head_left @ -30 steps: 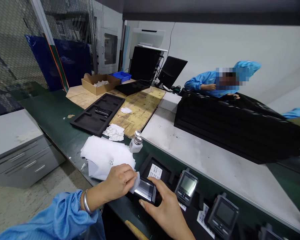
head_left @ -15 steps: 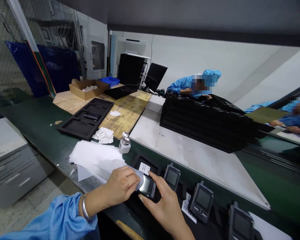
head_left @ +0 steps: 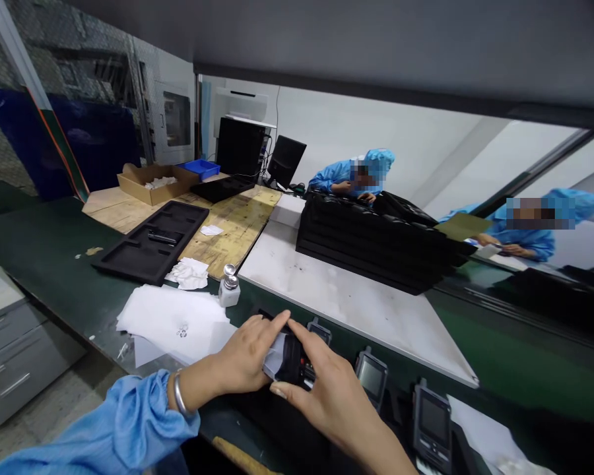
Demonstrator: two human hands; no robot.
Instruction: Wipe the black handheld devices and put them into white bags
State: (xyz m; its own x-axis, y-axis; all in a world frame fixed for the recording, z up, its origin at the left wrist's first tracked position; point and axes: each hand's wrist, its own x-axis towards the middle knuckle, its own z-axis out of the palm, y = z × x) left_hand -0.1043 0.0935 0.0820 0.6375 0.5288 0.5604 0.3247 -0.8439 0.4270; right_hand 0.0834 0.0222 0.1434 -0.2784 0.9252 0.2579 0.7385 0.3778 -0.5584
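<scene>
Both hands together: left hand [head_left: 242,359] presses white wipe cloth [head_left: 276,359] against small black handheld device [head_left: 293,359]; right hand [head_left: 327,396] grips it, above green counter [head_left: 44,251].

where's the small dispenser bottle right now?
Head view, left of centre: the dispenser bottle stands upright on the green bench, beside the crumpled wipe, just beyond the white sheets.

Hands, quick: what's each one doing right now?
Left hand: closed on a white wipe, pressed to the black device.
Right hand: gripping that device.
</scene>
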